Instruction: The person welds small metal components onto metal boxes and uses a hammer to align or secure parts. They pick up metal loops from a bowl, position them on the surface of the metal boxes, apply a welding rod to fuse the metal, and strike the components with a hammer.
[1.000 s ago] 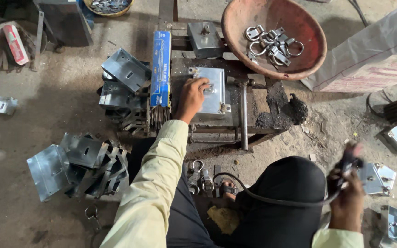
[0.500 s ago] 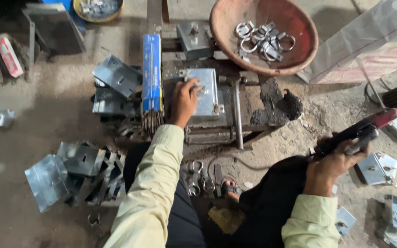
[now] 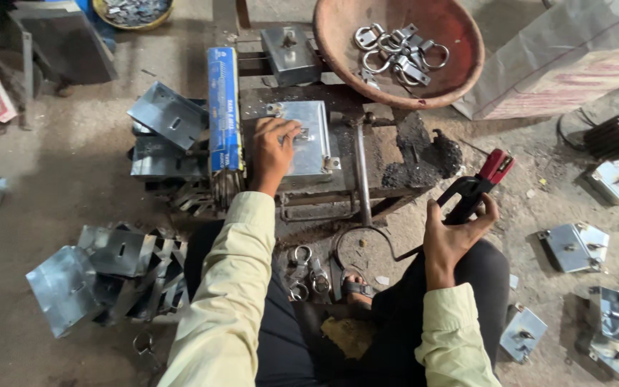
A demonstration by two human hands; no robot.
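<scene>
Your left hand (image 3: 275, 147) is pressed flat, fingers spread, on the metal plate (image 3: 306, 136) at the middle of the tabletop (image 3: 388, 154). Your right hand (image 3: 455, 236) is clamped around the red-tipped electrode holder (image 3: 476, 188), near right.

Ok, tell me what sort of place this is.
Probably a small metal workshop, worked at floor level: a welding clamp in the right hand, folded sheet-metal pieces piled on the dirt floor, a bowl of metal rings.

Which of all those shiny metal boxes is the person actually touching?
The metal box on the workbench, under the left hand. The other boxes lie untouched on the floor or farther back on the bench. The right hand holds a red-tipped clamp tool.
</scene>
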